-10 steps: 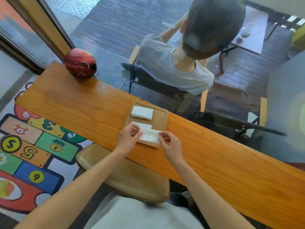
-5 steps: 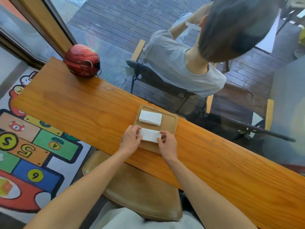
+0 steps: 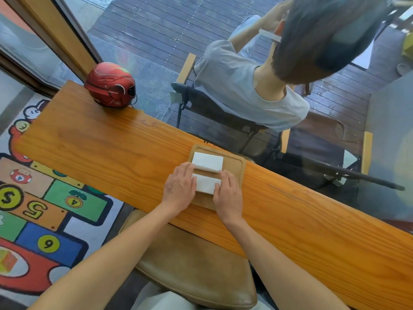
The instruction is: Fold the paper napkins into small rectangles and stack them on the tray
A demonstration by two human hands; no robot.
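This looks like a café or a family play space: a long wooden table (image 3: 100,148) runs along a glass wall, with a numbered hopscotch floor mat (image 3: 40,209) at 9 o'clock and a decked terrace (image 3: 156,25) with a seated person (image 3: 245,86) at 12 o'clock.

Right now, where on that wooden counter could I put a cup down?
Bare counter runs between the red helmet and the wooden tray, and again right of the tray. The tray is crowded: napkin stack, near napkin, left hand, right hand.
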